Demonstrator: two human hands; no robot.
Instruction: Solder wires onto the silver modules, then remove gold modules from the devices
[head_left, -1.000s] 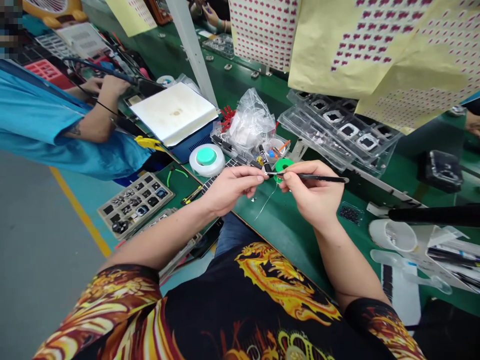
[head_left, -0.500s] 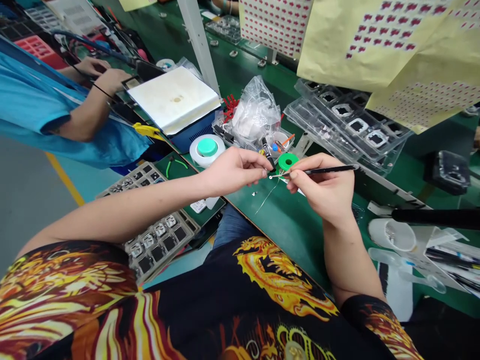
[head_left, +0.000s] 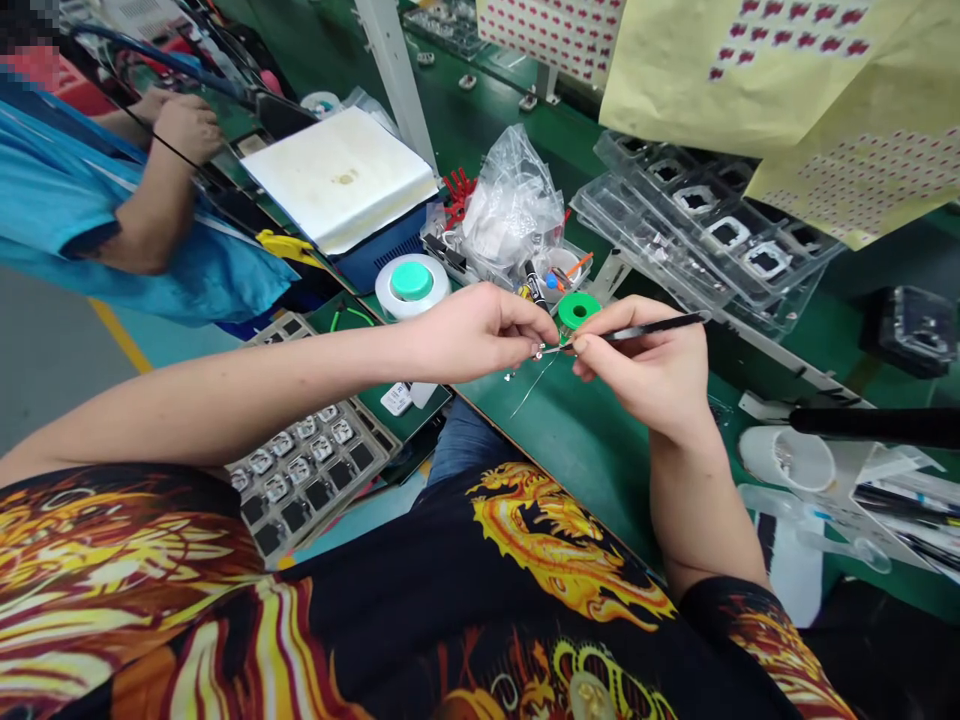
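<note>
My right hand (head_left: 641, 365) is closed round a pair of black tweezers (head_left: 660, 326), whose tips point left toward my left fingertips. My left hand (head_left: 499, 335) pinches a tiny white and metallic part (head_left: 538, 351); its exact kind is too small to make out. The tweezer tips meet this part. Just behind my fingers sits a green spool (head_left: 578, 311). A thin pale wire (head_left: 534, 385) runs across the green bench below my hands, and a small white piece (head_left: 509, 377) lies beside it.
A clear tray with plastic bags (head_left: 510, 220) and a marker stands behind my hands. A white round dispenser (head_left: 412, 287) with a turquoise top is to the left. Stacked clear trays (head_left: 720, 235) lie at the right; a parts tray (head_left: 322, 470) sits under my left arm. A co-worker (head_left: 112, 200) works at far left.
The tweezers have shifted left, so their tips now meet the part at my left fingertips. My view has tilted slightly. The co-worker's hands have drawn back to the left.
</note>
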